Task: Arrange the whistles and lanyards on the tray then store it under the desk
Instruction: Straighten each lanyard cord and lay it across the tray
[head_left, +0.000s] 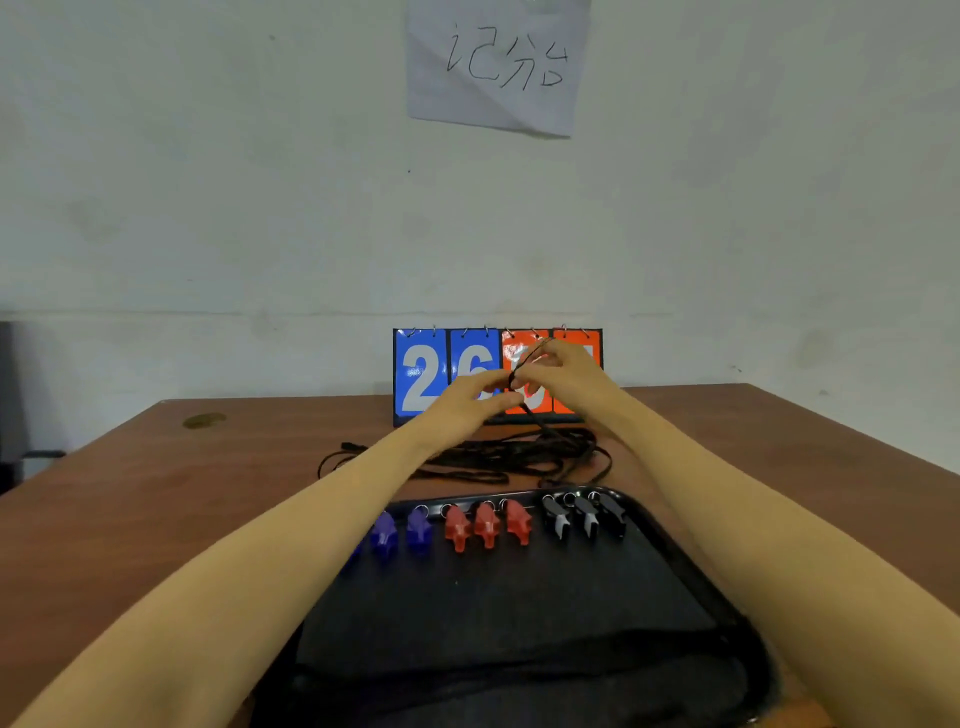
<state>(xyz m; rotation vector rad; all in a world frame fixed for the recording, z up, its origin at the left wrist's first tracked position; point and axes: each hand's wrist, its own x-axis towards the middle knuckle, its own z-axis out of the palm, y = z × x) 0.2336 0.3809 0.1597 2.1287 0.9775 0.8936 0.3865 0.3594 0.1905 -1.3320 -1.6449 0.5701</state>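
A black tray (675, 566) lies on the wooden desk in front of me. Along its far edge sits a row of whistles: blue ones (418, 527) at the left, three red ones (485, 522) in the middle, three black ones (584, 514) at the right. Behind the tray a tangled pile of black lanyards (483, 457) lies on the desk. Above the pile, my left hand (470, 400) and my right hand (563, 376) both pinch one black lanyard (540, 423), which hangs down from my fingers into the pile.
A flip scoreboard (421, 371) with blue and orange number cards stands against the wall behind my hands. A paper sign (496, 62) hangs on the wall above. The brown desk (208, 493) stretches to both sides of the tray.
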